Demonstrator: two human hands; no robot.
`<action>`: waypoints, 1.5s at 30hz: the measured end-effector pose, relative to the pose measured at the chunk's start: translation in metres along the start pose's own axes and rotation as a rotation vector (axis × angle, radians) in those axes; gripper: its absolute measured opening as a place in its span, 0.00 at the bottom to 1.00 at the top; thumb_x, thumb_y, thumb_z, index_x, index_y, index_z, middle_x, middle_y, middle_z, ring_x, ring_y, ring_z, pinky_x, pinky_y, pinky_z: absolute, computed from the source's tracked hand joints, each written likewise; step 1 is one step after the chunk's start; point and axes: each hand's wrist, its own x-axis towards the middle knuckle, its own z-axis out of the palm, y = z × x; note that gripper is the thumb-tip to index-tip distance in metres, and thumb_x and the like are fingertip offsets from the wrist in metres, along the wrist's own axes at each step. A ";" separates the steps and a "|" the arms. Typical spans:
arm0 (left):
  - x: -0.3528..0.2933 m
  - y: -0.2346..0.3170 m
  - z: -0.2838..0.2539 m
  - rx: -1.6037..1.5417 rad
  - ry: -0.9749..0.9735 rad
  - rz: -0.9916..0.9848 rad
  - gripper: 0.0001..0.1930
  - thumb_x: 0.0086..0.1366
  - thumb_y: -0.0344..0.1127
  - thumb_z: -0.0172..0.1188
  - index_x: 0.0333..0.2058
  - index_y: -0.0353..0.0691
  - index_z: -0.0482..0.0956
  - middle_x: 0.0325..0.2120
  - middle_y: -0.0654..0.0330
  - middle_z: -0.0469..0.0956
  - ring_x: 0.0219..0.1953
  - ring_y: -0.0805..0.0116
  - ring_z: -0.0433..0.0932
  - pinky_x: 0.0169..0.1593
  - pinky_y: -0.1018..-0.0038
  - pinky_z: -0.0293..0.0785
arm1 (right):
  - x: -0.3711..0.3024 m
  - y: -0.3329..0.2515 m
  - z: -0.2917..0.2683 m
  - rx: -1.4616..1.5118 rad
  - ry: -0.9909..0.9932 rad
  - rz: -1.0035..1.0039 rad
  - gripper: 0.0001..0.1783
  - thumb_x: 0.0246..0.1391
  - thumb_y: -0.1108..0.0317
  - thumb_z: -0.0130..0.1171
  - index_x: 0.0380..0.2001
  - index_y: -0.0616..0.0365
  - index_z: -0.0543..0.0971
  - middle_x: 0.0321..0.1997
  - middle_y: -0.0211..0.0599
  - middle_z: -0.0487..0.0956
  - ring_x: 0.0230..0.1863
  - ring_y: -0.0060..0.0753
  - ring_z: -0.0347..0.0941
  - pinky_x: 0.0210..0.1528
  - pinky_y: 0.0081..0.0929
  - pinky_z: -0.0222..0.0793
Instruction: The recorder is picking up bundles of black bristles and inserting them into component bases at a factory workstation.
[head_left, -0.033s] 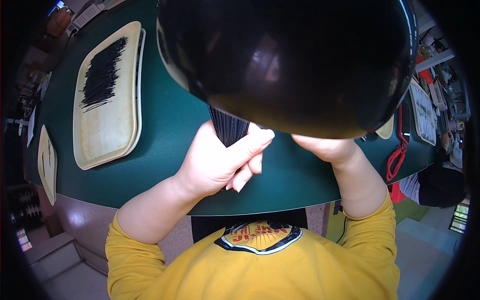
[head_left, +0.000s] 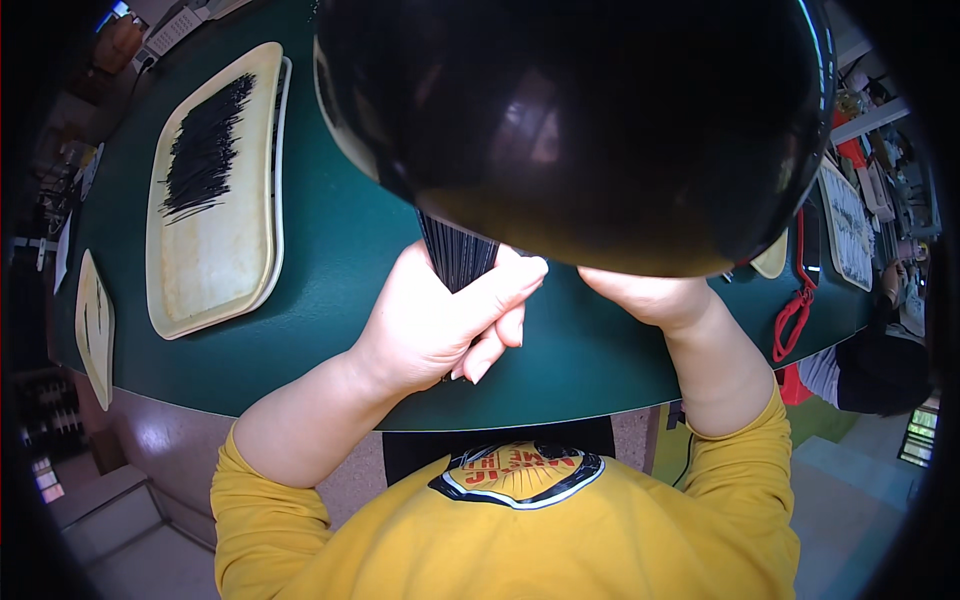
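A bundle of thin black wire-like strands [head_left: 458,258] is held in my left hand [head_left: 425,320]. The fingers of that hand are wrapped round the strands, with the thumb lying over them toward the right. The upper part of the bundle goes out of sight behind a large glossy black dome [head_left: 600,150], whose kind I cannot make out. Just under the dome's lower edge is my right hand [head_left: 660,298]. Only its wrist side and thumb base show; the dome covers its fingers and anything in them.
On the green tabletop [head_left: 320,330], at left, a cream tray [head_left: 215,275] carries a pile of similar black strands [head_left: 208,145]. A smaller cream tray [head_left: 97,330] lies at the far left edge. Red-handled scissors [head_left: 793,325] and a tray of small parts [head_left: 848,225] lie at right.
My right hand has shifted very slightly to the left. Nothing else visibly differs.
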 end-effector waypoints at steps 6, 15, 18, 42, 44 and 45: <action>0.001 0.003 0.001 -0.090 -0.001 -0.059 0.07 0.57 0.30 0.46 0.25 0.32 0.66 0.09 0.60 0.67 0.02 0.80 0.56 0.06 0.87 0.53 | -0.001 0.006 0.000 0.037 0.037 -0.028 0.12 0.33 0.78 0.57 0.13 0.59 0.63 0.10 0.23 0.64 0.12 0.06 0.54 0.13 0.06 0.47; 0.001 0.003 0.003 -0.036 0.041 -0.052 0.07 0.56 0.30 0.46 0.24 0.32 0.66 0.08 0.60 0.67 0.02 0.81 0.56 0.06 0.87 0.52 | 0.000 0.004 0.001 -0.013 0.034 -0.083 0.11 0.33 0.78 0.57 0.14 0.60 0.64 0.09 0.23 0.63 0.12 0.07 0.53 0.13 0.07 0.47; 0.003 0.003 0.003 -0.037 0.047 -0.076 0.06 0.56 0.29 0.47 0.23 0.32 0.66 0.08 0.61 0.67 0.02 0.81 0.56 0.06 0.87 0.52 | -0.001 0.006 0.002 -0.039 0.056 -0.080 0.09 0.34 0.79 0.56 0.15 0.61 0.65 0.10 0.23 0.63 0.12 0.07 0.53 0.13 0.07 0.47; 0.010 -0.014 -0.007 0.741 0.234 0.509 0.07 0.48 0.27 0.56 0.28 0.32 0.71 0.17 0.59 0.72 0.19 0.78 0.70 0.25 0.83 0.66 | -0.003 0.010 0.010 -0.114 0.046 -0.052 0.07 0.35 0.77 0.56 0.17 0.64 0.67 0.10 0.24 0.65 0.13 0.07 0.57 0.15 0.06 0.52; 0.012 -0.015 -0.008 0.745 0.252 0.561 0.07 0.48 0.27 0.56 0.27 0.32 0.71 0.17 0.58 0.72 0.19 0.78 0.70 0.25 0.83 0.66 | -0.003 0.010 0.011 -0.057 0.096 -0.027 0.07 0.35 0.78 0.56 0.17 0.64 0.67 0.09 0.25 0.65 0.12 0.08 0.57 0.14 0.06 0.53; 0.012 -0.015 -0.009 0.748 0.271 0.611 0.06 0.48 0.27 0.56 0.27 0.33 0.71 0.17 0.57 0.72 0.18 0.78 0.70 0.25 0.83 0.65 | -0.003 0.010 0.010 -0.039 0.113 -0.020 0.07 0.35 0.78 0.56 0.17 0.64 0.67 0.09 0.25 0.65 0.11 0.08 0.58 0.14 0.07 0.53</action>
